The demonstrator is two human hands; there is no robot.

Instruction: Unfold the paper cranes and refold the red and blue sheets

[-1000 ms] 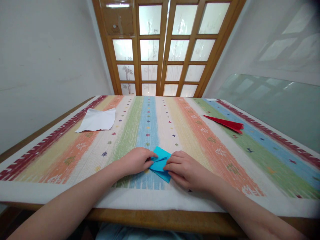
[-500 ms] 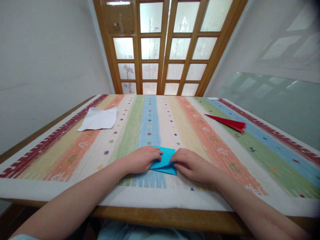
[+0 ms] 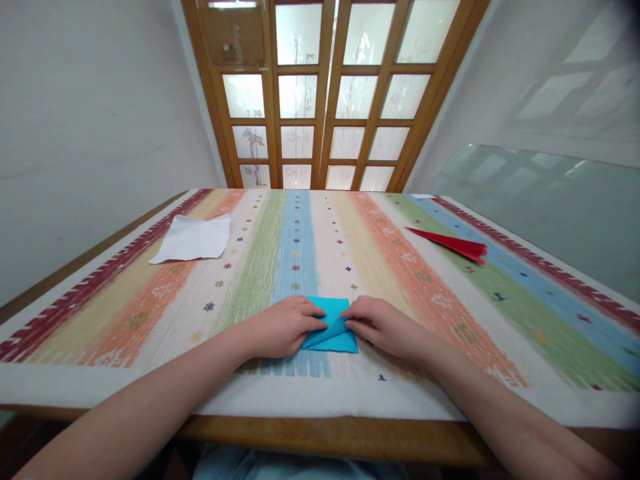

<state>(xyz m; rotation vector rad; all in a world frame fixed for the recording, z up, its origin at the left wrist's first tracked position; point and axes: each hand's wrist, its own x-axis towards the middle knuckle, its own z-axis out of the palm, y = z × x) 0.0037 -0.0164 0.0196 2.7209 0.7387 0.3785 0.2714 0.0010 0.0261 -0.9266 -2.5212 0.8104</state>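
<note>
- A folded sheet of blue paper [image 3: 333, 330] lies flat on the near middle of the bench [image 3: 320, 437], over the pale blue stripe of the cloth; it shows crisp creases and a slanting flap across its top.
- The left hand [image 3: 280, 327] rests palm down on the paper's left edge, its fingers [image 3: 313, 313] lying close together and pressing the sheet rather than gripping it.
- The right hand [image 3: 383, 327] lies on the paper's right edge, fingers [image 3: 353, 320] narrow and pointed inward, tips pressing at the crease, nearly meeting those of the left hand.
- The striped cloth [image 3: 400, 267] is coarse woven fabric in green, blue, orange and cream bands with small stitched motifs and a dark red patterned border.
- A white sheet with a ragged edge [image 3: 193, 239] lies far left.
- A long, pointed red folded paper [image 3: 450, 243] lies far right, well apart from the hands.
- The bench's wooden edge is smooth and brown.
</note>
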